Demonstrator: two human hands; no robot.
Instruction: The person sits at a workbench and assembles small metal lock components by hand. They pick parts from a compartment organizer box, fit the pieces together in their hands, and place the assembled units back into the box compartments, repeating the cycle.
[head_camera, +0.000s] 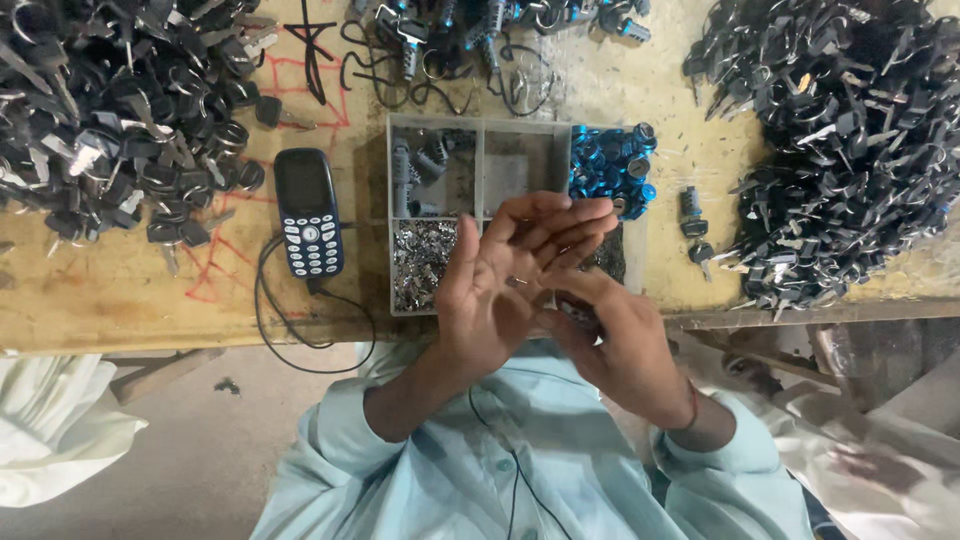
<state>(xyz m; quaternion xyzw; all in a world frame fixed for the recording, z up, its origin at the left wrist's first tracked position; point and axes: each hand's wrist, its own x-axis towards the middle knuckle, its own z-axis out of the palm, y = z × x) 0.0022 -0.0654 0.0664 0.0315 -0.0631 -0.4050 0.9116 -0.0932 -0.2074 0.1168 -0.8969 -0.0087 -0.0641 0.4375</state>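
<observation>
Head view first, from nearest me outward: I see two bare hands raised over the near edge of a compartment tray (480, 125). My left hand (495, 290) is released, palm up and fingers spread flat, lying over the tray's near middle. My right hand (620, 350) sits just right of the tray's near corner, fingers curled against the left palm; something small and dark shows between the two hands, but I cannot tell what it is or whether the right hand truly grips it.

Both hands cover much of the tray's near row, so I can count only five compartments with certainty: one of small silvery bits (420, 262) at near left, one of dark grey cylinders (420, 165) at far left, a nearly bare one in the far middle, one of blue rings (612, 165) at far right, and a dark-filled one peeking out beside my fingers.

Left of the tray lies one dark blue keypad phone (309, 212), its black cable (300, 335) looping toward the tabletop (100, 300) edge. Right of the tray rest two loose lock cylinders (692, 212). Further left and further right of the tray spread two big heaps of black-headed keys (110, 110), both cut off by the frame and too tangled to count. Beyond the tray, more lock parts (470, 30) run off the top edge.
</observation>
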